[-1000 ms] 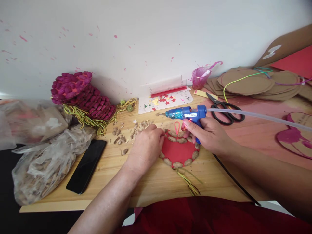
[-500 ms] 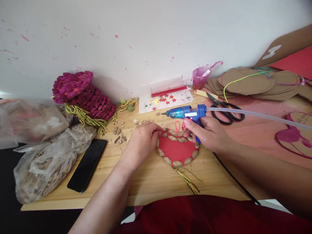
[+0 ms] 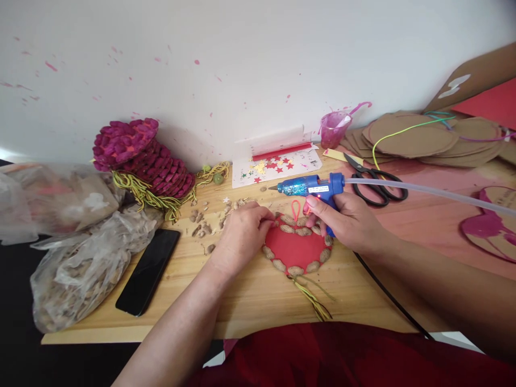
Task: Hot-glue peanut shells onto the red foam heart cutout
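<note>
Right hand (image 3: 352,223) wrapped round a blue glue gun (image 3: 302,186), mid-frame | left hand (image 3: 245,231) bunched at the upper-left edge of a red disc (image 3: 296,248); can't tell from here if it's gripping anything | disc, rimmed with peanuts (image 3: 296,271), on the tabletop (image 3: 250,306) just below centre

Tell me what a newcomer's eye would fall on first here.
Probably the bright blue glue gun in the right hand, its nozzle pointing left. Just below it in view, the red disc edged with peanuts also stands out, the left hand at its left edge. Next, likely the leaning magenta stack at the left, near the wall.
</note>
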{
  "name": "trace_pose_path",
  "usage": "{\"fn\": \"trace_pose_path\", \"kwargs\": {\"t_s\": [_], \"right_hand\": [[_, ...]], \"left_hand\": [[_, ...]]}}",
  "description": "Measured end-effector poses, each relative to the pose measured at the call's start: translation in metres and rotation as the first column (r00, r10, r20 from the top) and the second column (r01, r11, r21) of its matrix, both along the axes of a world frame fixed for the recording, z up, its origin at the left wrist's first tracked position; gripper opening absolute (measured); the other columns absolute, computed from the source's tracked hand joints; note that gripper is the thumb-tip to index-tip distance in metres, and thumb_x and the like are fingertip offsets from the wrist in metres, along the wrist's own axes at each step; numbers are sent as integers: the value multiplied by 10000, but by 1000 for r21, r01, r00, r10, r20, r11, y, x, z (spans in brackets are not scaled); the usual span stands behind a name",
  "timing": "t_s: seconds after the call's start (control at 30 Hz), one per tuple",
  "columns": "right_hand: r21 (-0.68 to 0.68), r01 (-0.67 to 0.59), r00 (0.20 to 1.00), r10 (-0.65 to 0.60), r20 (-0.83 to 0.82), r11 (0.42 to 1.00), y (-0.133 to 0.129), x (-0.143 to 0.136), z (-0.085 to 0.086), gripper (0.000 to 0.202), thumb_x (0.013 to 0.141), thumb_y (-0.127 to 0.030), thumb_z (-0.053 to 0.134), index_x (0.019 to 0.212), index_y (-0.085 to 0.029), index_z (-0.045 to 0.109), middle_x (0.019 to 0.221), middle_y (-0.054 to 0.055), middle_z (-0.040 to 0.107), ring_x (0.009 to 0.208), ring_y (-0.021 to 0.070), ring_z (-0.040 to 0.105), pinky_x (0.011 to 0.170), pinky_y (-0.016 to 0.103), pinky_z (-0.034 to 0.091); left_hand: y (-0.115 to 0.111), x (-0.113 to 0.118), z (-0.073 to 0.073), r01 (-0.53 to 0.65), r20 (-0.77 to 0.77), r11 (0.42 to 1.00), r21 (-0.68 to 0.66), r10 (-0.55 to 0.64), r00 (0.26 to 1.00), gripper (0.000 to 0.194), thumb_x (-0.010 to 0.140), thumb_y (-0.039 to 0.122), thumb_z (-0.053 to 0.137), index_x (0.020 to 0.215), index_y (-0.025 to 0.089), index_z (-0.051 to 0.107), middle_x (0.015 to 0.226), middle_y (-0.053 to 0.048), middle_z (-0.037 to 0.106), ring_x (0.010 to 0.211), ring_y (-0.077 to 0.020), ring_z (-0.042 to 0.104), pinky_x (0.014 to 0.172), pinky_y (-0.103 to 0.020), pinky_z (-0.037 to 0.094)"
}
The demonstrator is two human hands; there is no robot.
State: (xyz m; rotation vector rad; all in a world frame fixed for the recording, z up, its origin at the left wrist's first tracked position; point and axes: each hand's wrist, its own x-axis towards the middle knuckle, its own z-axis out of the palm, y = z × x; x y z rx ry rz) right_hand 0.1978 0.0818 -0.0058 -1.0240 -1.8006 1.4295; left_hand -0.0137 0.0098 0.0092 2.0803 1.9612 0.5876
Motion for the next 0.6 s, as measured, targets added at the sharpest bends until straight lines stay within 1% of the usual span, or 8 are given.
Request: {"fn": "trace_pose_path", "kwargs": {"t_s": [0.2, 0.33, 0.43, 0.47, 0.5, 0.57, 0.6], "right_hand": [[-16, 11, 1000, -11, -2, 1000, -2, -1, 3, 447, 899, -590, 578, 727, -181, 635, 662, 40, 691, 458, 107, 566, 415, 233, 449], [-17, 17, 1000, -17, 3, 1000, -1, -1, 2, 439, 876, -609, 597, 746, -193, 647, 642, 37, 687, 469, 125, 571, 410, 243, 444], [-9, 20, 999, -20, 41, 1000, -1, 1, 2, 474, 872, -635, 581, 718, -194, 664, 634, 66, 686, 486, 151, 583, 423, 276, 451], [-16, 29, 997, -27, 77, 999, -1, 2, 3, 472, 873, -633, 581, 735, -192, 679, 680, 92, 707, 507, 162, 594, 452, 298, 470], [-5, 71, 994, -70, 89, 997, 0, 2, 4, 481, 858, -649, 588, 726, -196, 680, 671, 109, 704, 501, 172, 594, 449, 316, 466], [-33, 83, 990, -79, 113, 996, 1, 0, 8, 479, 815, -684, 613, 703, -223, 681, 656, 117, 695, 498, 188, 601, 450, 344, 468], [-32, 100, 990, -97, 100, 994, 1, -2, 11, 479, 785, -700, 634, 657, -238, 665, 619, 106, 678, 473, 185, 588, 444, 353, 464]], "left_hand": [[1, 2, -1, -15, 3, 1000, 0, 15, 1000, 136, 869, 120, 609, 826, 193, 715, 852, -16, 681, 776, -148, 615, 735, -270, 450], [1, 5, -1, -21, 4, 1000, 6, 21, 1000, 135, 863, 99, 599, 803, 180, 689, 848, -20, 657, 787, -156, 610, 746, -273, 458], [-1, 7, 0, -27, 6, 1000, -12, 28, 1000, 146, 875, 99, 573, 809, 180, 675, 871, -25, 647, 816, -161, 618, 770, -273, 473], [-1, 8, 0, -23, 3, 1000, -19, 23, 1000, 144, 882, 106, 563, 826, 181, 673, 885, -28, 647, 828, -164, 623, 778, -273, 479], [-2, 9, -1, -12, -1, 1000, -24, 12, 1000, 145, 887, 107, 551, 847, 178, 670, 908, -34, 651, 849, -168, 629, 791, -275, 485], [-1, 8, -1, 22, -33, 1000, -21, -22, 999, 162, 894, 99, 520, 868, 175, 661, 928, -45, 653, 884, -176, 635, 810, -274, 494], [-1, 8, -2, 26, -65, 999, -24, -27, 998, 174, 895, 90, 504, 880, 173, 656, 942, -53, 653, 892, -182, 635, 812, -280, 499]]}}
